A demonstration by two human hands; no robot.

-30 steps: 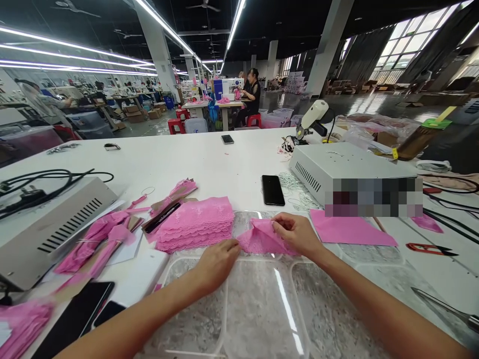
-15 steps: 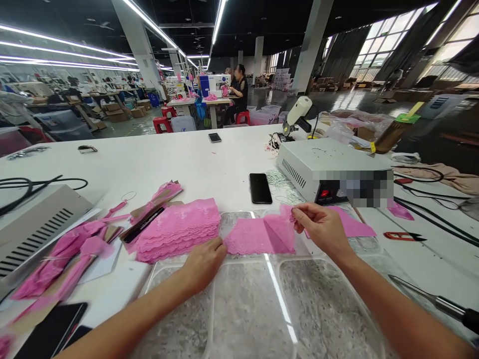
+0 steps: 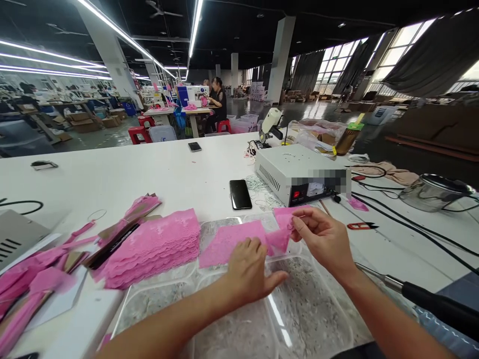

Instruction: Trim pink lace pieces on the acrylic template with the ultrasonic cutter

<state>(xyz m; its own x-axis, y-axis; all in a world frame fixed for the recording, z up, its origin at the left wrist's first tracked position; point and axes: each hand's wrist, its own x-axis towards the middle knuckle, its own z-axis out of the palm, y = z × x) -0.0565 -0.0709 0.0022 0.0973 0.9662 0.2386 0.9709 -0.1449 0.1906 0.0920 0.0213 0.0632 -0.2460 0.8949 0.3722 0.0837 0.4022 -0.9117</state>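
Note:
A strip of pink lace (image 3: 232, 241) lies across a clear plastic sheet (image 3: 299, 309) on the white table. My left hand (image 3: 250, 271) rests flat on the lace near its middle, fingers spread. My right hand (image 3: 325, 238) pinches the lace's right end and lifts it off the sheet. A thick stack of pink lace pieces (image 3: 151, 248) sits just left of the strip.
A grey control box (image 3: 299, 173) stands behind my right hand, with a black phone (image 3: 240, 194) beside it. Red snips (image 3: 361, 226), cables and a black-handled tool (image 3: 430, 301) lie to the right. Pink trims (image 3: 41, 269) are at the left. People sit at a far sewing table (image 3: 194, 110).
My left hand slid right along the lace toward my right hand. My right hand keeps its pinch on the lace end, now folded up. The view has shifted right.

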